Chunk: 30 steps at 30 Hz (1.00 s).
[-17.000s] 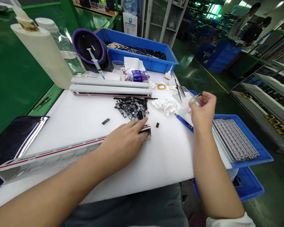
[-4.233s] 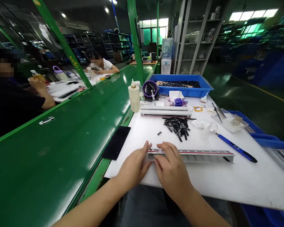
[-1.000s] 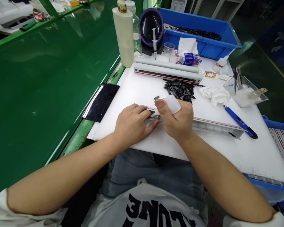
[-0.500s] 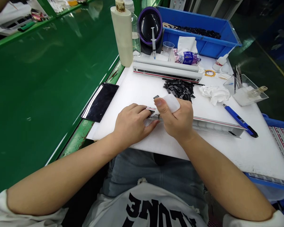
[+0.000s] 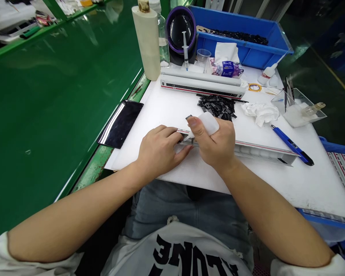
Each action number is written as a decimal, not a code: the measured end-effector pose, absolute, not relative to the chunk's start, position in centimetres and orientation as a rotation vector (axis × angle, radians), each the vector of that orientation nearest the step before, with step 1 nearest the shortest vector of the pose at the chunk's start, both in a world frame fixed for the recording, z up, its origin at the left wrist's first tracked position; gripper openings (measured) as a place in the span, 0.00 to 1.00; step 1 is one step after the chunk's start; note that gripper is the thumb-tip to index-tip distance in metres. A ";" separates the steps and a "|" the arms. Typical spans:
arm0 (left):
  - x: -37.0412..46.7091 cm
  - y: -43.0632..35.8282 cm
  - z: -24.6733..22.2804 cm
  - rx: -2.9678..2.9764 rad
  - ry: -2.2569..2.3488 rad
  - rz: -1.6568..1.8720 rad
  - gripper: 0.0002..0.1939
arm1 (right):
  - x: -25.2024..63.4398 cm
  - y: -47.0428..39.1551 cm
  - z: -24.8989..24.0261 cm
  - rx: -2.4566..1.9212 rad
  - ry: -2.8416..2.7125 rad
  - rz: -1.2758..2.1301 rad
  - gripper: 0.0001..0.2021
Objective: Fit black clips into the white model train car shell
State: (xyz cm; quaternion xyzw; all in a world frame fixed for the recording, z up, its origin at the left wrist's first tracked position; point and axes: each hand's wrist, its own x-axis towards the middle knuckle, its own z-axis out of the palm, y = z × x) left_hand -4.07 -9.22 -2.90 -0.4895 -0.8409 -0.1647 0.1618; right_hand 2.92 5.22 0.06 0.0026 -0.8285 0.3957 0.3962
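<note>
My right hand (image 5: 217,143) is wrapped round a small white bottle (image 5: 208,122), whose tip points down and left at a long white model train shell (image 5: 267,150). A small dark piece (image 5: 189,117) shows by my right thumb. My left hand (image 5: 161,147) is closed on the left end of the shell, thumb in front and fingers behind. The shell lies along the front of the white board, its hollow side towards me. Just behind my right hand is a pile of small black parts (image 5: 217,106).
Behind the pile lie more train shells (image 5: 201,84). A phone (image 5: 121,123) is at the left edge, a blue knife (image 5: 292,145) and crumpled tissue (image 5: 261,113) at the right. At the back stand a blue bin (image 5: 247,51), a tall cream bottle (image 5: 147,44) and a tissue pack (image 5: 226,68).
My hands have barely moved; the white bottle's tip is still at the left part of the shell. The whole view has shifted very slightly.
</note>
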 end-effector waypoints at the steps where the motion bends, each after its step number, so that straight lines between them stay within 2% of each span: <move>1: -4.1 -9.2 -2.9 -1.396 -2.399 -0.471 0.15 | 2.9 5.2 0.1 0.006 -2.098 1.001 0.24; 30: -4.1 -9.2 -2.9 -1.393 -2.379 -0.496 0.16 | 3.1 5.5 0.2 -0.024 -2.106 1.007 0.24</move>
